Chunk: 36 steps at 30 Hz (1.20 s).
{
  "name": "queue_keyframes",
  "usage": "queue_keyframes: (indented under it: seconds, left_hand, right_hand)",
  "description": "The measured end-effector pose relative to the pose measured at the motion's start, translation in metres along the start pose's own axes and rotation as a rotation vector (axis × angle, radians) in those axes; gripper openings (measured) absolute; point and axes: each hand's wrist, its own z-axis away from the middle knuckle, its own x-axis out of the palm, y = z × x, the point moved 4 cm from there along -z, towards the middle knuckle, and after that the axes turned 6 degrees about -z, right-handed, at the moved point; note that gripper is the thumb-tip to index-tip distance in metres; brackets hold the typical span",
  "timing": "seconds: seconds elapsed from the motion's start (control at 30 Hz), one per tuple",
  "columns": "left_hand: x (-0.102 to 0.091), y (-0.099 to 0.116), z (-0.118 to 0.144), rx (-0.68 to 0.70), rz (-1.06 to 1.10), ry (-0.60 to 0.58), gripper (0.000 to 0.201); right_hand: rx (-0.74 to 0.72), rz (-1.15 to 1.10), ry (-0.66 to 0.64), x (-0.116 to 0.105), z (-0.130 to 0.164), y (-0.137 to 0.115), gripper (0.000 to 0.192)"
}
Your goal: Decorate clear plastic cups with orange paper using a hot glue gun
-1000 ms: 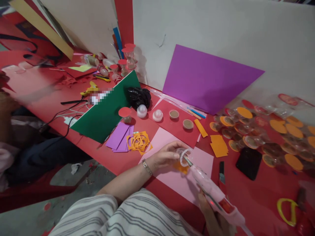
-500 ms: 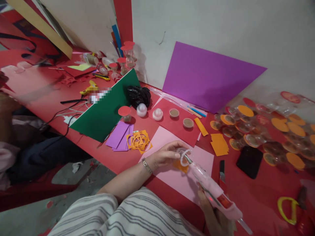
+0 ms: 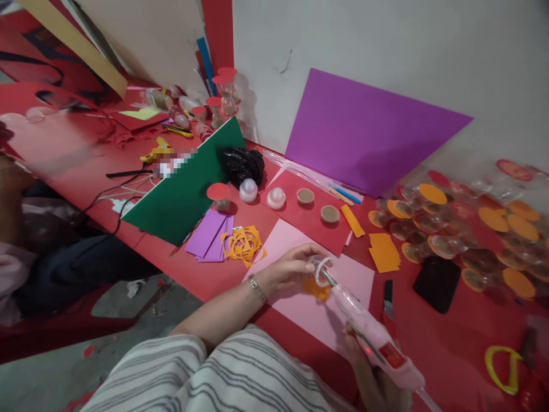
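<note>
While the left hand (image 3: 288, 269) grips a clear round cup (image 3: 318, 273), the right hand (image 3: 377, 384) clasps a glossy pink glue gun (image 3: 371, 339).

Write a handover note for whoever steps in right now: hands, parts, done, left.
Left hand: grip shut on the small clear cup, held tilted over the pink sheet, with an orange disc under it.
Right hand: grip shut on the pink glue gun, its nozzle at the cup's rim.
Parts: clear cups capped with orange discs lie grouped to the right on the red table; orange paper pieces and a black phone lie between.
Done: many cups already capped.
Left: gluing on the cup in hand looks unfinished. Two open cups sit beyond the pink sheet, uncapped.
</note>
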Motion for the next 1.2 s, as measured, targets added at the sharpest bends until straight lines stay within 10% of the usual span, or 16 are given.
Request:
queue_keyframes:
  seconds: [0.23, 0.63, 1.2]
  left_hand:
    - [0.0, 0.002, -0.002, 0.016, 0.013, 0.031, 0.043]
    - [-0.001, 0.0, -0.002, 0.006, 0.06, 0.045, 0.044]
    - [0.004, -0.002, 0.002, 0.009, 0.101, 0.031, 0.041]
  right_hand:
    - [-0.238, 0.074, -0.002, -0.001, -0.009, -0.011, 0.013]
    - [0.437, -0.26, 0.02, 0.004, -0.015, -0.018, 0.04]
    - [0.441, -0.299, -0.007, 0.001, -0.029, -0.027, 0.033]
